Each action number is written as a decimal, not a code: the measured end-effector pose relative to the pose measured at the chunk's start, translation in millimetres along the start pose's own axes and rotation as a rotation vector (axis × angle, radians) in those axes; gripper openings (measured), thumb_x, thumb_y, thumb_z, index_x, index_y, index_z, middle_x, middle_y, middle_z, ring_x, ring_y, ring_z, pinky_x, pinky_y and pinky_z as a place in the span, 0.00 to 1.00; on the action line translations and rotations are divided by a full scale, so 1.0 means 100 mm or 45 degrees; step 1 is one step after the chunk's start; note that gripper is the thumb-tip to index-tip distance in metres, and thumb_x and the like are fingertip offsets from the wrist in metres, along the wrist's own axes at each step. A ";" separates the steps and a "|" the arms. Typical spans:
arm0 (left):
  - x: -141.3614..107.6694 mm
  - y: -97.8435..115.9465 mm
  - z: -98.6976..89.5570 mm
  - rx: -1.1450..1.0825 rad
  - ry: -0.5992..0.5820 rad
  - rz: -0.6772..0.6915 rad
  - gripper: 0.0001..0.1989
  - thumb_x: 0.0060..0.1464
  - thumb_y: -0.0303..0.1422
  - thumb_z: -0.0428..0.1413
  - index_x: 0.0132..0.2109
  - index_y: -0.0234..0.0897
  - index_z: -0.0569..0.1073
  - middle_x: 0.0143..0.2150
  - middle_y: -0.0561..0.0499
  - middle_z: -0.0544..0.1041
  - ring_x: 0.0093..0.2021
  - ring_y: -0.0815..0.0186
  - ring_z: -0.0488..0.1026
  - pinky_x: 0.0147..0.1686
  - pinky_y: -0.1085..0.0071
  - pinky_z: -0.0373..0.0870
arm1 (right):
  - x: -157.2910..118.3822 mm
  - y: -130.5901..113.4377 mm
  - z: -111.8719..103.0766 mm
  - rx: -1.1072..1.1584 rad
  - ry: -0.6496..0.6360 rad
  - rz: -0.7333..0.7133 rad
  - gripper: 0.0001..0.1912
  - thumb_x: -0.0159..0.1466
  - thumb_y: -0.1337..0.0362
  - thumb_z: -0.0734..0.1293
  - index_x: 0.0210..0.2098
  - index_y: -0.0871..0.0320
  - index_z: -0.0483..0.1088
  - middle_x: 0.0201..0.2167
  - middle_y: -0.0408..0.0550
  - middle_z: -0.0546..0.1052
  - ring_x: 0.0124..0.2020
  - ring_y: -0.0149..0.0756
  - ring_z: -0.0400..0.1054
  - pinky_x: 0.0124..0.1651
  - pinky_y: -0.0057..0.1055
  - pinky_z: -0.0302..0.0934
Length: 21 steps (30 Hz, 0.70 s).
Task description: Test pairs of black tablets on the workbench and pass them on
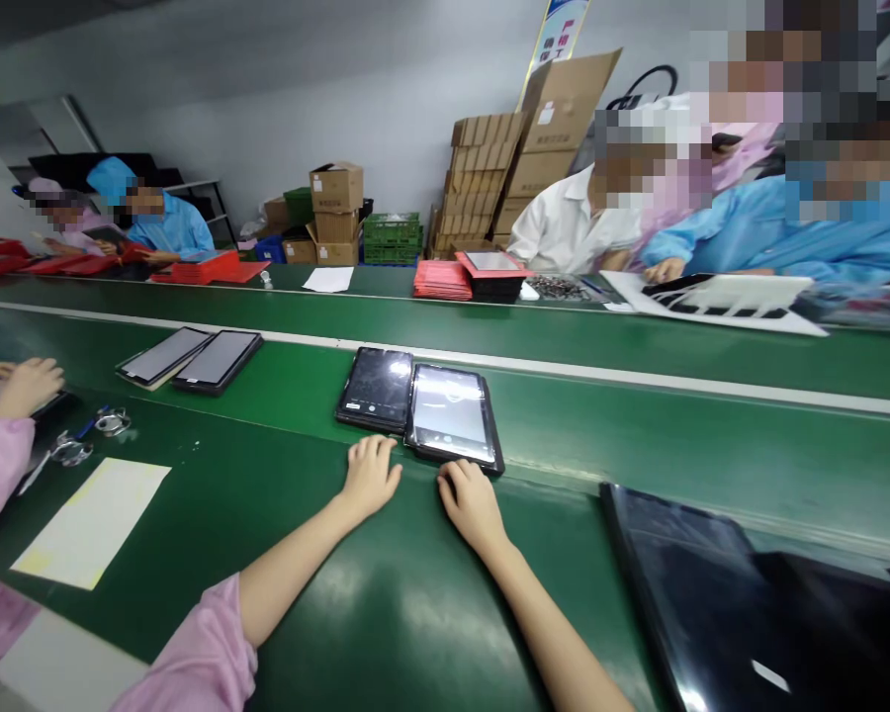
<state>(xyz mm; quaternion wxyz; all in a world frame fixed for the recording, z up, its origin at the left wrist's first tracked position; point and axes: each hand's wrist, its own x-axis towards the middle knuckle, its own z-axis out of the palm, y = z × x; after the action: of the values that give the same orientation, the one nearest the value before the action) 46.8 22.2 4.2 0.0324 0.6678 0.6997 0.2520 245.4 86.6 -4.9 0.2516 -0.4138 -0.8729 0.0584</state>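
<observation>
Two tablets lie side by side on the green belt in front of me. The left one, a black tablet (380,381), has a dark screen. The right one, a tablet with a pale lit screen (451,410), slightly overlaps its neighbour or touches it; which, I cannot tell. My left hand (372,475) rests palm down just below the black tablet, fingers loosely bent and thumb apart, holding nothing. Close under the lower edge of the pale-screened tablet is my right hand (472,501), loosely bent with nothing in it; whether its fingertips touch the edge is unclear.
Large black screen panels (712,593) lie at right. On the left are two more tablets (219,358), a cream sheet (93,522), small clear round items (111,422) and a neighbour's hand (31,386). Across the belt, people work beside red stacks (443,280) and a white panel (712,302).
</observation>
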 end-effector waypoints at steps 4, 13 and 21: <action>0.10 -0.08 -0.01 0.017 0.057 0.003 0.19 0.60 0.33 0.55 0.58 0.38 0.68 0.60 0.39 0.70 0.61 0.50 0.65 0.62 0.48 0.59 | 0.09 -0.05 0.05 -0.252 0.105 0.136 0.19 0.69 0.58 0.59 0.53 0.62 0.69 0.52 0.63 0.74 0.55 0.55 0.65 0.55 0.51 0.57; 0.06 -0.09 -0.02 -0.010 -0.259 0.826 0.10 0.62 0.28 0.50 0.47 0.34 0.74 0.52 0.42 0.77 0.51 0.60 0.74 0.51 0.65 0.69 | -0.37 -0.32 0.18 0.013 0.079 -0.318 0.16 0.69 0.64 0.58 0.53 0.61 0.69 0.53 0.60 0.75 0.55 0.51 0.66 0.55 0.45 0.61; 0.13 -0.13 -0.01 -0.388 -0.253 0.694 0.07 0.59 0.30 0.52 0.38 0.39 0.76 0.41 0.47 0.81 0.44 0.60 0.77 0.49 0.63 0.71 | -0.25 -0.29 0.05 0.246 -0.116 -0.256 0.10 0.68 0.62 0.60 0.29 0.54 0.63 0.24 0.45 0.71 0.29 0.40 0.65 0.32 0.33 0.58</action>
<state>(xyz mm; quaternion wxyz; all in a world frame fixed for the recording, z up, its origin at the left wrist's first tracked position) 33.5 34.5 3.4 0.1313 0.8394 0.4428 0.2867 236.0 49.0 -10.5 0.2548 -0.2949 -0.9109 0.1353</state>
